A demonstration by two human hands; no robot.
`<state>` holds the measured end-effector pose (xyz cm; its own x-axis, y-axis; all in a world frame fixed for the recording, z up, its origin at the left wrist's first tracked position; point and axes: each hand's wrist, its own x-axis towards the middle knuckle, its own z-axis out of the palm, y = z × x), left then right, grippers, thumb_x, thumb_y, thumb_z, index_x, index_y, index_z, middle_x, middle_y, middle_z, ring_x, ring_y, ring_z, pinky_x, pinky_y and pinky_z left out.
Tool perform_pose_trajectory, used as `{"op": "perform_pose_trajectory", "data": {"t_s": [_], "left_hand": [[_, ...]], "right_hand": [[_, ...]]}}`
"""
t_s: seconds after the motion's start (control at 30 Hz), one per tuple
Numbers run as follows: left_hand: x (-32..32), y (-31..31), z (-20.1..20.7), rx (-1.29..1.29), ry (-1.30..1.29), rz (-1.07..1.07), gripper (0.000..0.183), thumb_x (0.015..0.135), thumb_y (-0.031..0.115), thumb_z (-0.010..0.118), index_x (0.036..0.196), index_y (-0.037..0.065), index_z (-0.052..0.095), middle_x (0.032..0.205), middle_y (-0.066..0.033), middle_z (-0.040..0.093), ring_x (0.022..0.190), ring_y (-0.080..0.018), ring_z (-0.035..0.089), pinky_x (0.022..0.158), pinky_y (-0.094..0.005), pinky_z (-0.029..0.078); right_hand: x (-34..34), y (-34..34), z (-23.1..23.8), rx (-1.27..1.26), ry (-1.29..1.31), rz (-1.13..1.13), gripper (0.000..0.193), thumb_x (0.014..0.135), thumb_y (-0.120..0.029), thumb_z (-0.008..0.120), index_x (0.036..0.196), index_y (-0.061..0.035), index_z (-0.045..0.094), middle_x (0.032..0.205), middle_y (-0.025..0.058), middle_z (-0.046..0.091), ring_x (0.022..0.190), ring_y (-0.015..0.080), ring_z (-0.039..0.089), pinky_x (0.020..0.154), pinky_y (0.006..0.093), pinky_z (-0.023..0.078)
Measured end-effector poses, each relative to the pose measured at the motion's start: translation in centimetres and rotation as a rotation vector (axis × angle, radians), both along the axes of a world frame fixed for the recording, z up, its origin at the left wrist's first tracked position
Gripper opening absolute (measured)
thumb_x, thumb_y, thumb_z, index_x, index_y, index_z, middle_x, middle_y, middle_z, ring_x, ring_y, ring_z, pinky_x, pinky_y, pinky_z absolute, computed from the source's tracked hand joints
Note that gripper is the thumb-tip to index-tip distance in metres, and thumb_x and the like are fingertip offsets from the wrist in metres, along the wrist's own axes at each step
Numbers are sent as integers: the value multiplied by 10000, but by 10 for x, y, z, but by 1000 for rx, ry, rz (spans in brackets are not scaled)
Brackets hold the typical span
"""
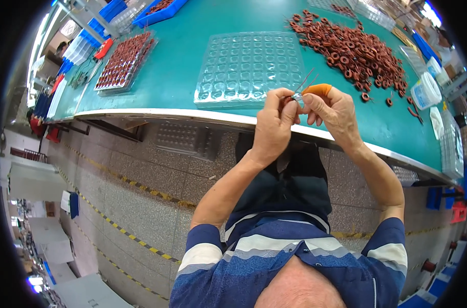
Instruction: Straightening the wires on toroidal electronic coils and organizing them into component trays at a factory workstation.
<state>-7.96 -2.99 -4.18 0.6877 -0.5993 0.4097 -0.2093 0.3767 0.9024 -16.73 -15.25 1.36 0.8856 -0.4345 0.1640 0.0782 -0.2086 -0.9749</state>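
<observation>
Over the table's front edge, my left hand [275, 122] pinches a small red-brown ring coil [287, 100] between thumb and fingers. Two thin wire leads [307, 78] stick up from beside it. My right hand [337, 112] is closed right next to the coil, with an orange cover [318, 90] on a finger. A tiny silvery-blue bit [296, 96] shows between the two hands; its kind is too small to tell. Just beyond my left hand lies a clear plastic tray [251, 66] with rows of pockets. Loose red-brown ring coils [346, 54] form a large heap beyond my right hand.
A tray filled with coils [123, 64] stands at the left on the green table [177, 66]. Blue bin [159, 13] sits far left. A white tub [426, 91] and stacked clear trays [451, 146] line the right side. More trays [187, 139] lie under the table.
</observation>
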Motion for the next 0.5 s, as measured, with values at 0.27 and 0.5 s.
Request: {"op": "perform_pose_trajectory", "data": {"t_s": [0.27,0.5], "left_hand": [[47,3,-6,58,-271,275,412,899,84,596,1257,-2,410,969,-167,610,845,-276,623,739,-360,491],[75,3,-22,524,-781,355,385,790,179,682,1105,10,538,1105,-151,530,994,-314,514,906,-429,371]], "right_hand": [[80,-18,8,-91,-48,101,185,903,-162,615,928,17,655,700,25,628,594,69,573,524,203,442],[267,-53,13,-311,-137,172,238,878,-205,596,915,21,661,712,38,653,588,82,595,549,222,478]]}}
